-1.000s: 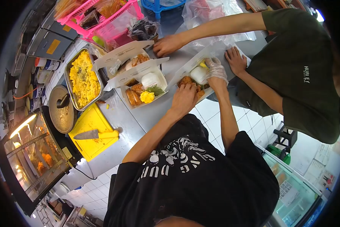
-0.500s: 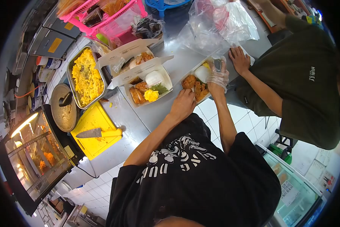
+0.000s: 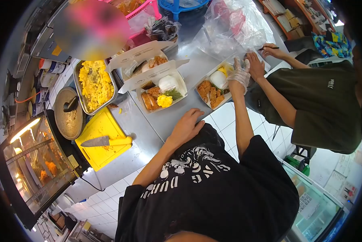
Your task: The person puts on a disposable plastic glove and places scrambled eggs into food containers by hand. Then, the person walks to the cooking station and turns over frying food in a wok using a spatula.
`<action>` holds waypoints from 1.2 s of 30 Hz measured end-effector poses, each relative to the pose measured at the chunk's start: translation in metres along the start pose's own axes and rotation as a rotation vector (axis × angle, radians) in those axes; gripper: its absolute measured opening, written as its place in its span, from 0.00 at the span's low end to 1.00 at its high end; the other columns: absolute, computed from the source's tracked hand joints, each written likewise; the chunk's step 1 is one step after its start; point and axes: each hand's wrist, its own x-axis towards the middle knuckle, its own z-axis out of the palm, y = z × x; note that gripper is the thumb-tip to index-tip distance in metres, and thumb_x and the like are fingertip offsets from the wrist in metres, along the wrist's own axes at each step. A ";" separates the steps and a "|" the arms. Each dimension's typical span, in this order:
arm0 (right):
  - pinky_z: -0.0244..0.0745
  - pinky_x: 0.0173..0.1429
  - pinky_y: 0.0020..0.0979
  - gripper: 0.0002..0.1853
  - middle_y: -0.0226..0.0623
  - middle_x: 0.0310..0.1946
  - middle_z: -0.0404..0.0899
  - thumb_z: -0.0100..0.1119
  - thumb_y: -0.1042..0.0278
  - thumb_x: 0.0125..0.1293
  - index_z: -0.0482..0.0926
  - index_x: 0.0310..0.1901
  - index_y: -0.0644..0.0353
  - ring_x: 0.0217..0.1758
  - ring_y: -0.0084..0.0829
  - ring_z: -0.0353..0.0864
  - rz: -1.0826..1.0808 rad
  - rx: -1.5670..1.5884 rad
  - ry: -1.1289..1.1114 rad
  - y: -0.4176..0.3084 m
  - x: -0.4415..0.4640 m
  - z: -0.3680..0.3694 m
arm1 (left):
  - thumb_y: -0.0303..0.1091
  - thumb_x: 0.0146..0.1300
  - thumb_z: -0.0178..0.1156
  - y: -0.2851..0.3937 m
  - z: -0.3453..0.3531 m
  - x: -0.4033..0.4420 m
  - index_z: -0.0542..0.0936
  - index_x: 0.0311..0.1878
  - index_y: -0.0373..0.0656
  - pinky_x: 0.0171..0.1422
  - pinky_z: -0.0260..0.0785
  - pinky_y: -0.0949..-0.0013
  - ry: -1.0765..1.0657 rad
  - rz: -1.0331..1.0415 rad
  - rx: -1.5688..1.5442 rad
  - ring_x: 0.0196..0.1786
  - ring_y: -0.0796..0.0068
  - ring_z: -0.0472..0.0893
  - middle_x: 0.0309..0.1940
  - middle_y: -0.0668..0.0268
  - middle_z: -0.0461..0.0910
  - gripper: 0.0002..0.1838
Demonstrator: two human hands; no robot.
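My left hand is bare and open, fingers apart, at the counter's front edge, touching no food box. My right hand wears a clear plastic glove; its fingers are stretched out beside the right-hand food box. That box holds fried chicken pieces, a white rice mound and yellow scrambled egg, partly hidden by the glove. To its left stands another open box with chicken, a rice mound, green sauce and egg. A third open box with chicken is behind.
A metal tray of scrambled egg, a stone mortar and a knife on a yellow board are at left, near a lit display case. Plastic bags lie behind. A co-worker's hand rests close to my glove; the other holds a pen.
My left hand has left the right-hand box and drawn back toward me. My gloved hand has lifted off the food to the box's right side. The co-worker's pen hand has come into view.
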 end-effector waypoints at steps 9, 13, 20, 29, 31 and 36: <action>0.66 0.62 0.36 0.26 0.46 0.57 0.72 0.60 0.71 0.59 0.71 0.60 0.62 0.58 0.43 0.72 -0.140 0.473 0.383 -0.057 -0.043 -0.079 | 0.31 0.62 0.59 -0.025 -0.046 -0.083 0.77 0.49 0.38 0.50 0.72 0.68 0.195 -0.325 -0.261 0.47 0.68 0.78 0.43 0.60 0.78 0.13; 0.72 0.53 0.32 0.31 0.38 0.56 0.73 0.57 0.75 0.59 0.63 0.66 0.61 0.49 0.30 0.76 -0.042 1.326 -0.390 -0.145 -0.107 -0.114 | 0.31 0.63 0.59 -0.045 -0.055 -0.122 0.77 0.50 0.37 0.52 0.71 0.68 0.387 -0.449 -0.321 0.48 0.69 0.79 0.43 0.60 0.79 0.13; 0.69 0.32 0.23 0.33 0.33 0.34 0.74 0.55 0.74 0.60 0.58 0.68 0.64 0.28 0.19 0.71 -0.417 1.207 -1.080 -0.357 -0.143 -0.013 | 0.35 0.63 0.59 -0.055 -0.067 -0.173 0.77 0.51 0.37 0.50 0.71 0.68 0.591 -0.434 -0.384 0.45 0.68 0.79 0.41 0.58 0.80 0.16; 0.57 0.67 0.40 0.32 0.60 0.56 0.69 0.50 0.63 0.63 0.57 0.66 0.71 0.62 0.52 0.65 -0.801 0.890 -0.554 -0.435 -0.160 0.066 | 0.38 0.67 0.56 -0.070 -0.105 -0.234 0.76 0.53 0.37 0.49 0.71 0.71 0.844 -0.514 -0.415 0.41 0.72 0.80 0.43 0.60 0.80 0.18; 0.49 0.72 0.40 0.31 0.60 0.61 0.64 0.50 0.61 0.64 0.59 0.65 0.70 0.69 0.53 0.57 -0.949 0.894 -0.572 -0.394 -0.193 0.032 | 0.40 0.68 0.53 -0.093 -0.111 -0.237 0.74 0.56 0.38 0.49 0.72 0.70 0.958 -0.492 -0.675 0.41 0.71 0.80 0.43 0.61 0.80 0.19; 0.43 0.73 0.48 0.28 0.56 0.63 0.63 0.47 0.65 0.61 0.65 0.63 0.67 0.70 0.52 0.56 -1.164 0.909 -0.877 -0.306 -0.240 -0.038 | 0.44 0.70 0.48 -0.108 -0.135 -0.223 0.70 0.58 0.40 0.47 0.73 0.70 1.135 -0.412 -1.193 0.40 0.71 0.80 0.41 0.63 0.78 0.21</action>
